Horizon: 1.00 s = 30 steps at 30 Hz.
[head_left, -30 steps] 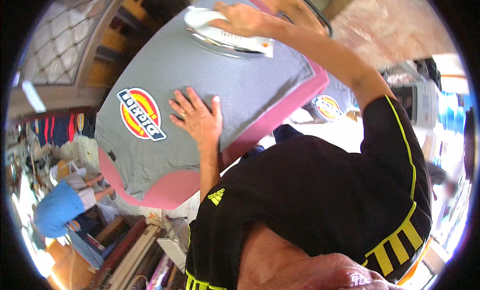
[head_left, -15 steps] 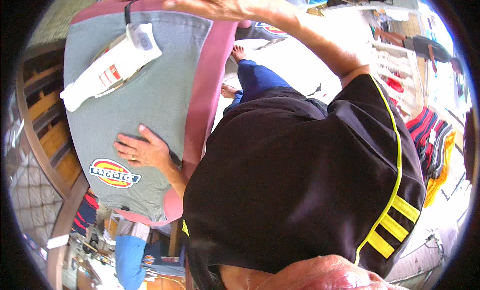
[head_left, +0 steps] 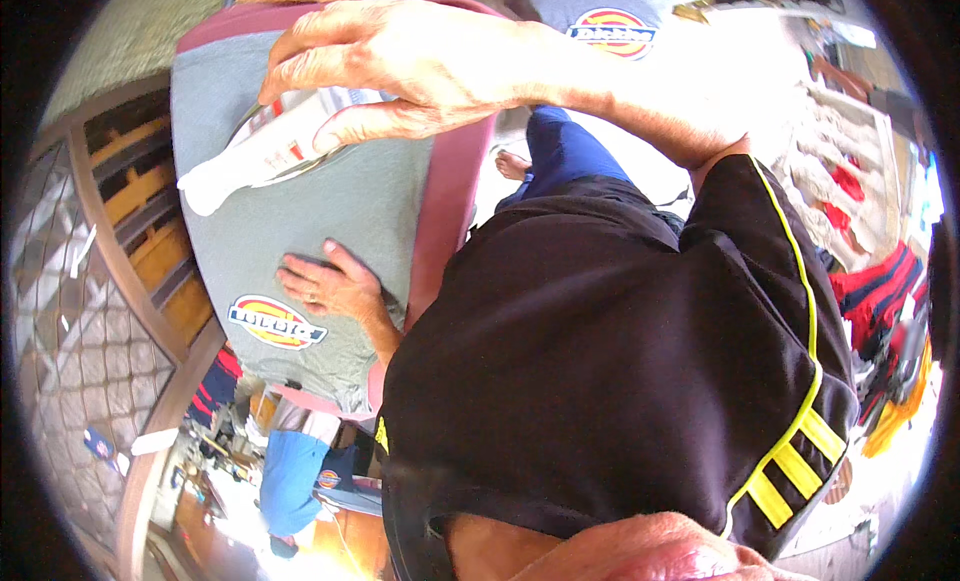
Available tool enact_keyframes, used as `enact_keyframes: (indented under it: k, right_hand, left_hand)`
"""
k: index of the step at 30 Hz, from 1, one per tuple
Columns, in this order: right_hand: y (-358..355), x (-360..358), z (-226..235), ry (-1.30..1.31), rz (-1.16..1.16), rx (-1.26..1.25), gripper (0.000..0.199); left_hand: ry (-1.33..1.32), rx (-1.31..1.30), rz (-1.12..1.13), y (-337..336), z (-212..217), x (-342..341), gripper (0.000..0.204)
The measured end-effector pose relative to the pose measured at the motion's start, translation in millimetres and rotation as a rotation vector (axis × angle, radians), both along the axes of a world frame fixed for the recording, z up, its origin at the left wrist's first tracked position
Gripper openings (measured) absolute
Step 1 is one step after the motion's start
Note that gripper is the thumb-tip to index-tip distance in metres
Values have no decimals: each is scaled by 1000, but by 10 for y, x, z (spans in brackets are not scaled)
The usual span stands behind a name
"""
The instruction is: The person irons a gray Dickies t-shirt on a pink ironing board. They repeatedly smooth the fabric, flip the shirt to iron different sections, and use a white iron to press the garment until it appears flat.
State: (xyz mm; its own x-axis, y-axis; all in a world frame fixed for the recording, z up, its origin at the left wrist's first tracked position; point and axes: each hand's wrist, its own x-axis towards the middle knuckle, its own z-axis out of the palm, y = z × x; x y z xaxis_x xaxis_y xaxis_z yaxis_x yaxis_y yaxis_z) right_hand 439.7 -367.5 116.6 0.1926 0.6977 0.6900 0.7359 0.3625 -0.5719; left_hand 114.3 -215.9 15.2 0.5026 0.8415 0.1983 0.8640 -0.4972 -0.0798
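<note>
A grey T-shirt (head_left: 330, 211) with a round red and yellow logo lies spread over a pink padded board (head_left: 452, 196). My left hand (head_left: 330, 286) rests flat on the shirt beside the logo, fingers apart. My right hand (head_left: 400, 66) is closed on the handle of a white iron (head_left: 265, 146), which sits on the shirt's upper part with its pointed end toward the left. My black shirt with yellow stripes fills the lower right of the view.
A second grey logo shirt (head_left: 605, 26) lies beyond the board at the top. Wooden shelves and a wire mesh panel (head_left: 70, 311) stand to the left. Red and blue clothing (head_left: 885, 301) hangs at the right. A bare foot (head_left: 512, 165) shows beside the board.
The view has swung round, so the board now runs up and down. My right hand stays on the iron and has drawn nearer the camera. My left hand stays pressed on the shirt.
</note>
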Motion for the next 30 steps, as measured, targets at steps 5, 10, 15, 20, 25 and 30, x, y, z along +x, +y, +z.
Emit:
enact_keyframes:
  k: [5, 10, 15, 20, 25, 30]
  right_hand:
    - [505, -222, 73, -162, 54, -250, 49]
    - [895, -313, 154, -163, 57, -528, 36]
    - [1023, -176, 191, 113, 270, -709, 38]
    - [836, 538, 387, -65, 184, -446, 40]
    - [717, 1093, 736, 106, -31, -585, 35]
    - [864, 1514, 328, 81, -165, -643, 34]
  left_hand:
    - [-68, -46, 1, -31, 43, 36, 79]
    - [-144, -42, -16, -49, 52, 8, 77]
    - [-177, -20, -7, -63, 29, -8, 77]
    - [-185, 3, -11, -57, 50, 13, 78]
    - [-178, -32, -12, -43, 58, 77, 78]
    - [-106, -46, 42, -69, 14, -28, 80]
